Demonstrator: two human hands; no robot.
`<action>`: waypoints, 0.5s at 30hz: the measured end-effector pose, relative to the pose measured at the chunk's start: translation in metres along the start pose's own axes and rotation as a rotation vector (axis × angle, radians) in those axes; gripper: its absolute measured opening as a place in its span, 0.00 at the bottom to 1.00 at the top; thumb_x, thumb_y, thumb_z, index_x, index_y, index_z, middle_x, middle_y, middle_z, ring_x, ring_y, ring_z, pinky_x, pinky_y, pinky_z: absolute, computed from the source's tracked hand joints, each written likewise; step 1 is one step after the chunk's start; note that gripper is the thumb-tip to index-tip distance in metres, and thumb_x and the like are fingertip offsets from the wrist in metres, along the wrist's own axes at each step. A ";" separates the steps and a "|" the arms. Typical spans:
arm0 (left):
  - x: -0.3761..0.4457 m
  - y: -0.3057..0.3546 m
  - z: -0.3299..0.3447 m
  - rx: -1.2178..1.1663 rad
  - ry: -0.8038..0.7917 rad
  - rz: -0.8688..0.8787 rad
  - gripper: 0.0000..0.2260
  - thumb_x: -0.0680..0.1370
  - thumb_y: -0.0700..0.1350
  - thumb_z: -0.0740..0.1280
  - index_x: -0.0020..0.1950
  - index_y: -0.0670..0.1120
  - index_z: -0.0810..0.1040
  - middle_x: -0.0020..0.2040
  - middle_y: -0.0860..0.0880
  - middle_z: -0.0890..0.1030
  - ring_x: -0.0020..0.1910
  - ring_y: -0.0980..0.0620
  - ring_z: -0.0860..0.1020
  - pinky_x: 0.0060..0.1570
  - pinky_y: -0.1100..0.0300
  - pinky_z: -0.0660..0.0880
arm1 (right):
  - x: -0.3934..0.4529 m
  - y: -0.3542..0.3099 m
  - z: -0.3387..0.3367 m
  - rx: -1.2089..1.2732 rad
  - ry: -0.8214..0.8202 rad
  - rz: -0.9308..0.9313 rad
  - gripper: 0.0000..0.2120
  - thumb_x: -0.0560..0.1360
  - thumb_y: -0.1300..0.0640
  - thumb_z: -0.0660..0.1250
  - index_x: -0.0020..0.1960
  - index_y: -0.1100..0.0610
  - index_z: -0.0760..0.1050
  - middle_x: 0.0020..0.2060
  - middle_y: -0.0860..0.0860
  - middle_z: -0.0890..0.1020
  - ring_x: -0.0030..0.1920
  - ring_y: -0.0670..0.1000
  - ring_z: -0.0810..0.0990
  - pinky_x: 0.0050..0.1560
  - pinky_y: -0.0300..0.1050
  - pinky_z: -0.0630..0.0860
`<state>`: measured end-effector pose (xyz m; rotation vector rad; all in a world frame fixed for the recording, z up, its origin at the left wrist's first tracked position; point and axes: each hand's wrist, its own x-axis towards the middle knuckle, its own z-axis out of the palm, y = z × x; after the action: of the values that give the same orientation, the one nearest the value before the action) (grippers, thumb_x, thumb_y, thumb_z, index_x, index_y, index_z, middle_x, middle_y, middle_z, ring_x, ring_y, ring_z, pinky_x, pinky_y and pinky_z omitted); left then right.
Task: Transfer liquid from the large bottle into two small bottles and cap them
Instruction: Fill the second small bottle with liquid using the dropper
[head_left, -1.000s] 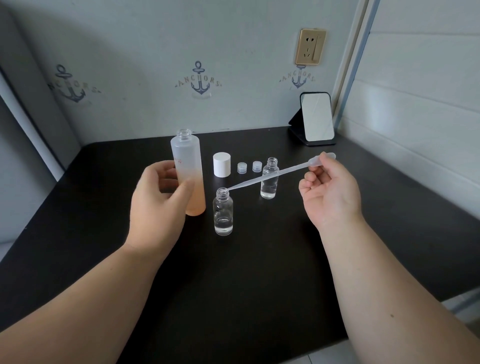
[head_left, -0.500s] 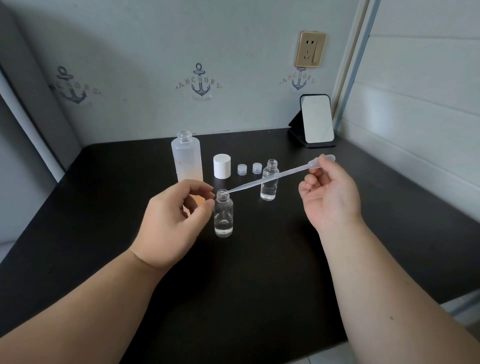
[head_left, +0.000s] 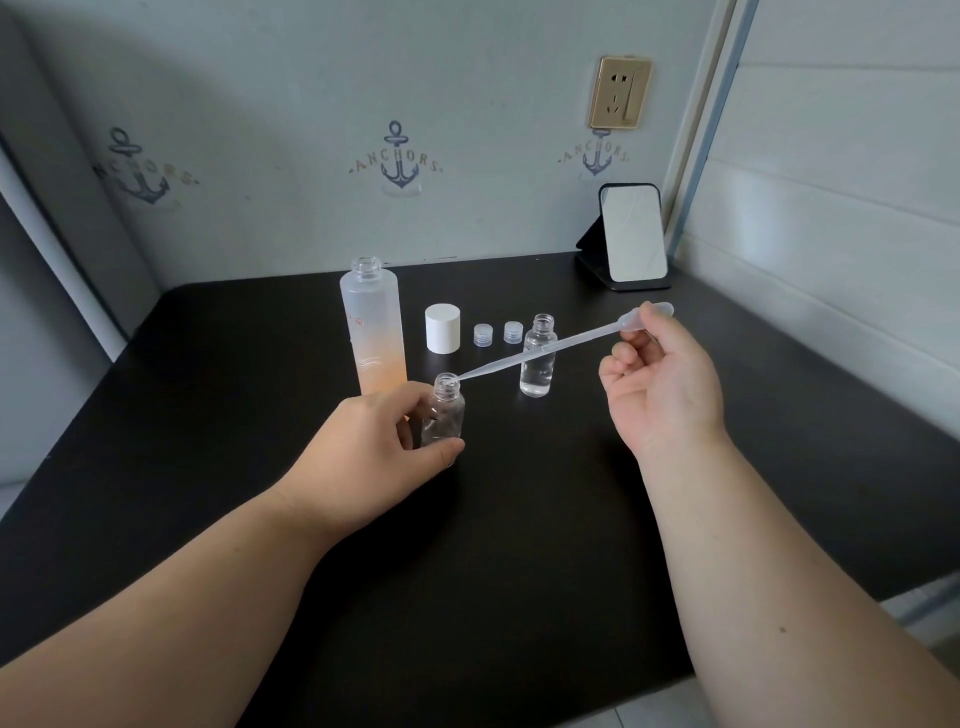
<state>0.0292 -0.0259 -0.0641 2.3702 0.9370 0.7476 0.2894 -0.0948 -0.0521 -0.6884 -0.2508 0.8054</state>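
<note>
Gripping near small bottle (head_left: 443, 410), left hand (head_left: 374, 441); right hand (head_left: 660, 384) pinches pipette (head_left: 545, 349), tip at bottle's mouth.

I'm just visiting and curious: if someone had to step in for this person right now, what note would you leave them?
Left hand grips the near small bottle on the table.
Right hand pinches the pipette bulb, tip in that bottle's mouth.
Large bottle stands open behind, white cap beside it.
Done: far small bottle holds liquid.
Left: finish filling, then fit the two small caps and recap the large bottle.
</note>
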 end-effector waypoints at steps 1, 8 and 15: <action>0.000 0.001 0.000 -0.013 0.003 0.009 0.09 0.73 0.56 0.74 0.49 0.63 0.76 0.44 0.68 0.77 0.43 0.63 0.77 0.40 0.72 0.71 | 0.000 0.000 0.000 0.002 0.002 0.000 0.14 0.79 0.61 0.69 0.35 0.58 0.81 0.34 0.49 0.79 0.29 0.46 0.69 0.32 0.37 0.68; -0.001 0.001 0.000 -0.068 0.014 0.021 0.08 0.73 0.49 0.74 0.48 0.60 0.78 0.43 0.65 0.79 0.40 0.58 0.77 0.39 0.71 0.71 | 0.000 0.000 0.000 -0.010 0.015 -0.002 0.14 0.78 0.60 0.70 0.34 0.57 0.81 0.34 0.49 0.79 0.28 0.46 0.69 0.32 0.37 0.66; -0.002 0.001 -0.001 -0.079 0.013 0.024 0.09 0.73 0.48 0.75 0.47 0.61 0.78 0.43 0.64 0.80 0.40 0.56 0.78 0.39 0.70 0.71 | 0.000 -0.001 0.000 -0.021 0.014 -0.004 0.14 0.78 0.60 0.70 0.33 0.56 0.81 0.34 0.48 0.80 0.28 0.46 0.66 0.31 0.37 0.66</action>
<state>0.0282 -0.0276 -0.0636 2.3147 0.8693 0.7953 0.2898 -0.0951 -0.0519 -0.7131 -0.2482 0.7950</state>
